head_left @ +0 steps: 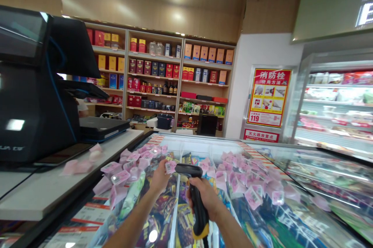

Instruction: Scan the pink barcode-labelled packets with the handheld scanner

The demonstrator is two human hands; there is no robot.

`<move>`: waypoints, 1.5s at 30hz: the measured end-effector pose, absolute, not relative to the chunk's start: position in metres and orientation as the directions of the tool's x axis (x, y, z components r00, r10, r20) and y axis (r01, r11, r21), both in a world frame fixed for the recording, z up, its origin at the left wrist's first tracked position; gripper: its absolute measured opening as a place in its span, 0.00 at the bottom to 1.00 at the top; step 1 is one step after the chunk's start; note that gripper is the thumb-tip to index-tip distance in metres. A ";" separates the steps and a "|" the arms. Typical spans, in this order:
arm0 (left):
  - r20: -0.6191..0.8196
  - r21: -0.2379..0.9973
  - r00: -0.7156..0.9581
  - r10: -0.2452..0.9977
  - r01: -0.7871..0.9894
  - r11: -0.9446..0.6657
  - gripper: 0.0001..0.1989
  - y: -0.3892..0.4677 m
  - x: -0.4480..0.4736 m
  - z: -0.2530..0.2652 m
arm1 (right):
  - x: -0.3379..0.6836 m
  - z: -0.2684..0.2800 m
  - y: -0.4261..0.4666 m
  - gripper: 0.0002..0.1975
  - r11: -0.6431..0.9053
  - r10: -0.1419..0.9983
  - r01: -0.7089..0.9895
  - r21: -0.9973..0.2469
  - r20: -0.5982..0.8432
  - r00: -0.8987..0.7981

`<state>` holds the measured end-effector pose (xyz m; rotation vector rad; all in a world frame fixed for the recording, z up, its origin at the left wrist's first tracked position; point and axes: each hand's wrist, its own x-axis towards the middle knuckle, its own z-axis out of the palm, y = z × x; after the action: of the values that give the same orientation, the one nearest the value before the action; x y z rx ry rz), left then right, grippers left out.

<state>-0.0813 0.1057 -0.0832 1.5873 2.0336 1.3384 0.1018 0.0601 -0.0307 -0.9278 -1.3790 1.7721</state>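
Scanner: the black handheld scanner [198, 201] is held up above the middle of the chest freezer [201, 137], its head just beside a pink tag [170, 167]; from here I can't tell if they touch.
Right hand: the right hand [207, 198] has its fingers wrapped round the scanner's handle.
Left hand: the left hand [160, 178] has its fingertips closed on that pink tag.
Freezer top: more tags [121, 177] crowd towards its left edge, others [253, 197] towards its right.
Under the glass: colourful packets [163, 211].
Counter: along the freezer's left edge, the counter [37, 197] carries a black till [26, 112].
Beyond the far edge: shelves [154, 56] of boxes.
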 end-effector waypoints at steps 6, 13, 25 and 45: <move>0.303 0.704 -0.427 0.852 0.703 0.102 0.16 0.112 -0.052 -0.080 | 0.129 -0.018 0.088 0.15 -0.107 0.950 -0.076 -0.991 -0.079 -0.301; 0.286 0.598 -0.384 0.878 0.788 0.149 0.25 0.140 0.017 -0.082 | 0.173 -0.017 0.122 0.11 -0.053 0.988 -0.257 -0.965 -0.013 -0.155; 0.240 0.520 -0.207 0.948 0.852 0.055 0.41 0.169 0.061 -0.083 | 0.177 -0.028 0.125 0.12 -0.089 0.980 -0.299 -0.950 -0.030 -0.196; 0.519 0.144 -0.514 0.683 0.840 0.523 0.15 0.087 -0.142 -0.057 | 0.099 -0.030 0.080 0.14 -0.183 0.897 -0.092 -0.979 -0.128 -0.424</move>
<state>-0.1422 0.0867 -0.0567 1.6281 3.0797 0.6991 0.0989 0.0802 -0.0302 -0.9918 -1.3326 1.7040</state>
